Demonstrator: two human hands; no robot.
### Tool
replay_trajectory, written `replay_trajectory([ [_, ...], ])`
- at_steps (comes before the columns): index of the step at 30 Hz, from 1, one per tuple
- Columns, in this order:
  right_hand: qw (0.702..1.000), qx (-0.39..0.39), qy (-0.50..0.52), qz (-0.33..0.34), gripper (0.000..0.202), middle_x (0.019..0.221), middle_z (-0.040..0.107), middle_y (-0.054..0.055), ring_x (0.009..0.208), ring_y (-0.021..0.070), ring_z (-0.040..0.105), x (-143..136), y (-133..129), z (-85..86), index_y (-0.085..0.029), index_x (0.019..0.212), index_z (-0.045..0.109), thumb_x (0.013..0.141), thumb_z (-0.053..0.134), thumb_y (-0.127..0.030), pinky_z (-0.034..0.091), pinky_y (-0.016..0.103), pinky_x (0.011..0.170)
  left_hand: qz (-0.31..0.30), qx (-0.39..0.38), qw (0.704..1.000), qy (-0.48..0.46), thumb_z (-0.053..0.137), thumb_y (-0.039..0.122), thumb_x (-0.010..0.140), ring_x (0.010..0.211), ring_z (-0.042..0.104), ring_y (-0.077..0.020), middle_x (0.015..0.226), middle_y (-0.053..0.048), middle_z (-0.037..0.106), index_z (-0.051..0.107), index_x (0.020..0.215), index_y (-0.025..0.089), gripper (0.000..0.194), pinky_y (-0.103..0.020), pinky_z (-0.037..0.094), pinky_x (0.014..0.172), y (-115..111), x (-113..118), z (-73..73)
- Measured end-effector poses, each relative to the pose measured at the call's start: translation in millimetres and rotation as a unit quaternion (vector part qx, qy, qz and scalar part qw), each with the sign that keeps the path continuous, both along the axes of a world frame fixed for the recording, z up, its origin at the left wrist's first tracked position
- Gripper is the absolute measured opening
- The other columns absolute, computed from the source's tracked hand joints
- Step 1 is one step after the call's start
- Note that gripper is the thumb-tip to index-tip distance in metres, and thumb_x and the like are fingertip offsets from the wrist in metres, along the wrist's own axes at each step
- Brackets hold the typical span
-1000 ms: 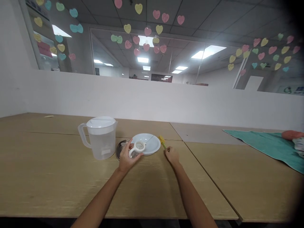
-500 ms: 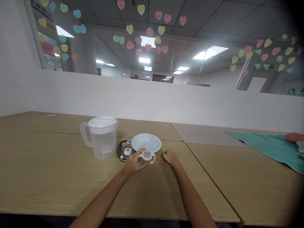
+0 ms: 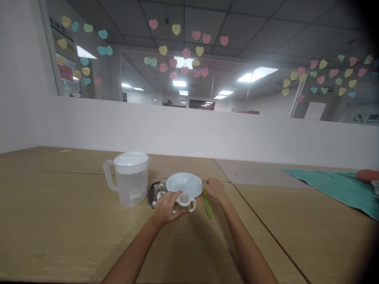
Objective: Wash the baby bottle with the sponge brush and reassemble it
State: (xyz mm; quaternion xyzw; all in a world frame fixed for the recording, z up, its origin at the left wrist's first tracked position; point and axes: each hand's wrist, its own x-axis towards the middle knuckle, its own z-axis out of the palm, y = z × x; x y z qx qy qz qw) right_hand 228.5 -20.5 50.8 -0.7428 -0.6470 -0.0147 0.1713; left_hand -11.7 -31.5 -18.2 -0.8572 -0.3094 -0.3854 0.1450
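Note:
My left hand [image 3: 167, 207] is closed around a small clear baby bottle [image 3: 184, 205] with a white collar and white loop handles, its open mouth facing up. My right hand [image 3: 214, 187] has its fingers curled at the right rim of a white bowl [image 3: 177, 185]. Whether they pinch the rim or the brush's end is hidden. Below these fingers a brush with a green handle [image 3: 209, 209] and a yellow head lies on the table. Left of the bowl, a metal tray [image 3: 150, 196] carries white bottle parts [image 3: 156, 188], partly covered by my left hand.
A lidded translucent pitcher [image 3: 132, 183] stands left of the tray. A green cloth [image 3: 334, 187] with a red item [image 3: 367, 175] on it lies at the far right. The tabletop [image 3: 74, 221] has seams, and a white wall [image 3: 201, 134] closes it off behind.
My right hand has left the brush handle and moved away from me to the bowl's rim. More of the green handle shows. The camera view has tilted up slightly; my left hand keeps the bottle.

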Motion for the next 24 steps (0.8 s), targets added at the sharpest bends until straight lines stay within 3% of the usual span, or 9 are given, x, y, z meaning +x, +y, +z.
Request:
replay_trajectory([
  [4,0.999,0.024,0.024,0.041,0.045,0.099,0.068,0.014,0.094,0.0227,0.062,-30,24,14.2,-0.016,0.092,0.068,0.088,0.031,-0.041,0.042,0.027,0.072,0.002,0.002,0.997,-0.071,0.046,0.049,0.082,0.092,0.058,-0.0217,0.100,-0.011,0.062,0.049,0.119,0.015,0.051,-0.033,0.046,0.080,1,-12,5.2],
  [7,0.998,-0.025,0.035,0.053,0.036,0.098,0.068,0.015,0.091,0.0231,0.063,-44,42,3.2,-0.014,0.095,0.068,0.084,0.041,-0.036,0.043,0.027,0.070,0.045,-0.017,0.993,-0.104,0.041,0.041,0.086,0.092,0.057,-0.0201,0.098,-0.009,0.063,0.050,0.115,0.016,0.039,-0.032,0.045,0.082,4,-24,6.9],
  [11,0.995,-0.059,0.034,0.079,0.030,0.091,0.069,0.014,0.086,0.0223,0.065,-44,57,-15.9,-0.013,0.097,0.067,0.080,0.046,-0.027,0.043,0.026,0.069,0.177,-0.033,0.974,-0.137,0.032,0.035,0.091,0.091,0.057,-0.0206,0.096,-0.008,0.063,0.056,0.105,0.019,0.033,-0.034,0.043,0.082,12,-36,8.3],
  [16,0.984,-0.078,0.033,0.159,0.037,0.105,0.067,0.008,0.095,0.0182,0.062,-43,61,-29.1,-0.019,0.114,0.060,0.081,0.046,-0.029,0.042,0.023,0.078,0.316,-0.091,0.939,-0.105,0.031,0.045,0.089,0.091,0.055,-0.0235,0.092,-0.012,0.062,0.062,0.094,0.017,0.042,-0.037,0.040,0.084,20,-36,6.0],
  [21,0.972,-0.093,0.041,0.212,0.047,0.126,0.055,0.009,0.111,0.0187,0.053,-51,62,-38.4,-0.016,0.124,0.054,0.079,0.050,-0.028,0.038,0.022,0.088,0.363,-0.152,0.917,-0.062,0.026,0.051,0.089,0.093,0.055,-0.0227,0.096,-0.013,0.061,0.061,0.100,0.016,0.051,-0.035,0.039,0.084,23,-33,-2.0],
  [24,0.970,-0.095,0.047,0.217,0.041,0.122,0.058,0.010,0.108,0.0190,0.055,-52,63,-39.9,-0.014,0.117,0.059,0.079,0.049,-0.028,0.038,0.022,0.085,0.366,-0.171,0.914,-0.033,0.025,0.052,0.089,0.096,0.055,-0.0221,0.097,-0.012,0.062,0.061,0.100,0.016,0.052,-0.034,0.040,0.085,26,-34,-7.6],
])
